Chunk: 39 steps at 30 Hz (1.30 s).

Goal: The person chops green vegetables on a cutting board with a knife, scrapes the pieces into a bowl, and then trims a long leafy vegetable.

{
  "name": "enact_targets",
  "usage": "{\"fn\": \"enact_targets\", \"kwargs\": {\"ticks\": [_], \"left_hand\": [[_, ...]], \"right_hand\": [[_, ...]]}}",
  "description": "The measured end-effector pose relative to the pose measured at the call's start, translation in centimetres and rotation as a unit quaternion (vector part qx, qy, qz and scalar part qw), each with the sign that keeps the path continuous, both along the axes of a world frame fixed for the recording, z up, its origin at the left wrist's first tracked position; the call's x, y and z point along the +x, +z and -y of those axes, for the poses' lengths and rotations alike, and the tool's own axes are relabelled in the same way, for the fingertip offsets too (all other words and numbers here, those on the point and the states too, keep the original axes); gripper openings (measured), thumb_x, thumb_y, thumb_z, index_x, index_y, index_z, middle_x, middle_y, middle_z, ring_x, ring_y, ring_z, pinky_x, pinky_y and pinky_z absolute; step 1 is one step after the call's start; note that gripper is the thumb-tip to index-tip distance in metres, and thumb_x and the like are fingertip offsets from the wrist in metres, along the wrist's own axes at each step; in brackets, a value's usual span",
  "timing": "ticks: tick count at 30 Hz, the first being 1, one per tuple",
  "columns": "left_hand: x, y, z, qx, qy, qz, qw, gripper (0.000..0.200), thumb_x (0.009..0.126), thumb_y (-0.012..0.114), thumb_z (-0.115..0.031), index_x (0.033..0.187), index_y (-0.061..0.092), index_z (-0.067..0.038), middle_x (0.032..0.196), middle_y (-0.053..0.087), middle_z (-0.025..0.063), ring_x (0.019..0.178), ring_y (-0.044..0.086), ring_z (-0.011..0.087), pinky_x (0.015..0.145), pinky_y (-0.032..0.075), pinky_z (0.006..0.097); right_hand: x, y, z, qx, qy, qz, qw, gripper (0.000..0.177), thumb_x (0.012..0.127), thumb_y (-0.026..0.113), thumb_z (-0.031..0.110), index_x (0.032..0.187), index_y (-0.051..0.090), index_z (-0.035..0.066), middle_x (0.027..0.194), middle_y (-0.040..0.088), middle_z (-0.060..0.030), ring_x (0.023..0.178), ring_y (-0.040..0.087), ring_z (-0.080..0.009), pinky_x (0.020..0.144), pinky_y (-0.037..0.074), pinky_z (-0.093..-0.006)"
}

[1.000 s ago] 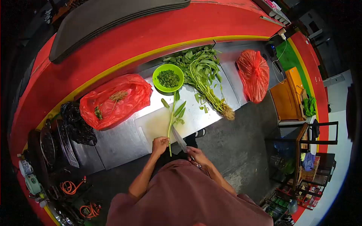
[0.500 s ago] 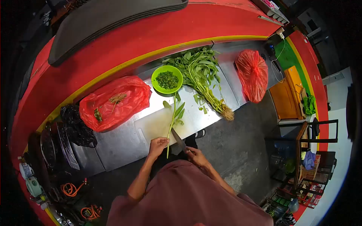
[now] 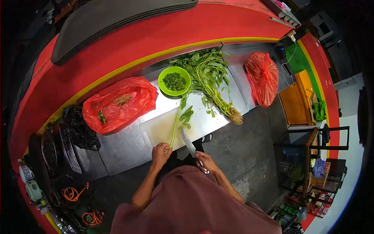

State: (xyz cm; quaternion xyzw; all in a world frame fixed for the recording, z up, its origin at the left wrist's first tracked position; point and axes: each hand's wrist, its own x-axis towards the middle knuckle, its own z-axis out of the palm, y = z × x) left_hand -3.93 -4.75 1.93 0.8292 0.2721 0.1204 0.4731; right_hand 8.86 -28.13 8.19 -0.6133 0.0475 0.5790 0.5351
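Note:
My left hand is closed round the lower end of a long green vegetable stem, which runs up over the white cutting board. In my right hand is a knife, its blade pointing up toward the board, just right of the stem and apart from it. Leafy pieces lie on the board beside the stem. Beyond the stem's far end stands a lime green bowl holding chopped greens. A large bunch of leafy greens with roots lies to the right of the bowl.
An open red plastic bag with root scraps lies at the left, next to a black plastic bag. A tied red bag sits at the right. Stacked dark trays rest on the red wall beyond the steel table.
The knife has moved away from the stem, and its blade now points further up the board. My left hand has shifted slightly left and down, gripping the stem at its lower end.

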Motion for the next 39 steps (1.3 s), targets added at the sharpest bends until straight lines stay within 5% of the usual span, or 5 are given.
{"fn": "enact_targets", "kwargs": {"ticks": [28,39], "left_hand": [[-1.8,-1.0,0.6,0.055,-0.042,-0.018,0.997,0.017,0.073,0.08,-0.011,0.08,0.065,-0.007,0.073,0.062,0.0062,0.07,0.062,0.0271,0.063,0.047,0.0414],[-2.3,-2.6,0.0,-0.149,0.012,0.013,0.989,0.017,0.08,0.078,-0.009,0.09,0.067,-0.001,0.076,0.068,0.0052,0.066,0.062,0.0122,0.063,0.051,0.0299]], "right_hand": [[-0.2,0.1,-1.1,0.004,0.026,-0.051,0.998,0.03,0.106,0.047,0.025,0.13,0.056,0.009,0.066,0.052,0.0009,0.043,0.039,-0.0059,0.039,0.029,-0.0238],[-0.8,-2.3,-0.4,-0.029,0.069,0.065,0.995,0.043,0.102,0.057,0.031,0.14,0.056,0.013,0.068,0.057,0.0013,0.046,0.042,-0.0045,0.04,0.031,-0.0224]]}}
